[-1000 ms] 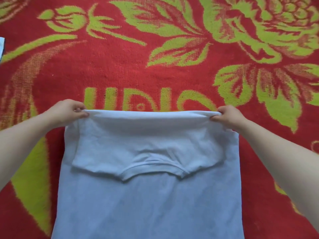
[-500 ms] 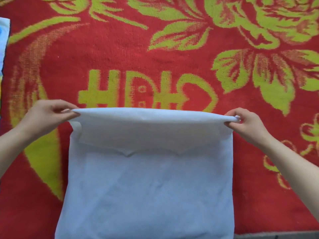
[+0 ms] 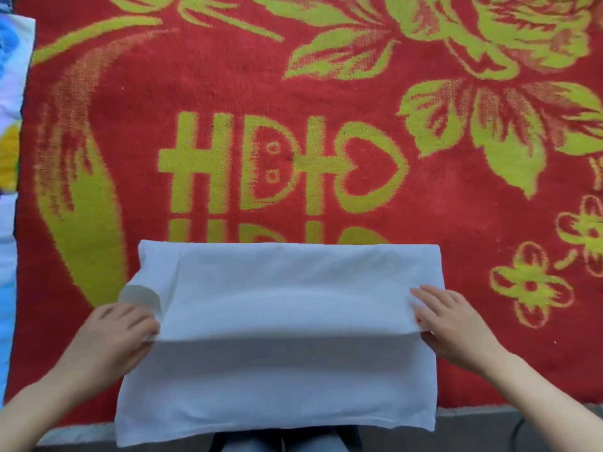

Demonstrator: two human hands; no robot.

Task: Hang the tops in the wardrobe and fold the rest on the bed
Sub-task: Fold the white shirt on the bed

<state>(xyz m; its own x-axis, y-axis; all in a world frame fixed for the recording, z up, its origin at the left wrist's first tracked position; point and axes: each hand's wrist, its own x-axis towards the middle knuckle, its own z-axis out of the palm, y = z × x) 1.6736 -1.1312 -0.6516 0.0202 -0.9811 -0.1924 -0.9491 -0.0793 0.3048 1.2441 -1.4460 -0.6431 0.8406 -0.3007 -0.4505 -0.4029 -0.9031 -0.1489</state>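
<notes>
Fabric lies doubled: we see the white garment (image 3: 277,288) on the red bedspread (image 3: 228,93), at its near edge, our left grip (image 3: 111,340) and right grip (image 3: 456,327) each pinching a side of the folded-over layer.

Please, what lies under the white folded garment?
The red blanket with green flowers lies under the white garment; its green lettering runs beneath the far edge and is partly covered. Whether anything else lies between them cannot be seen.
</notes>
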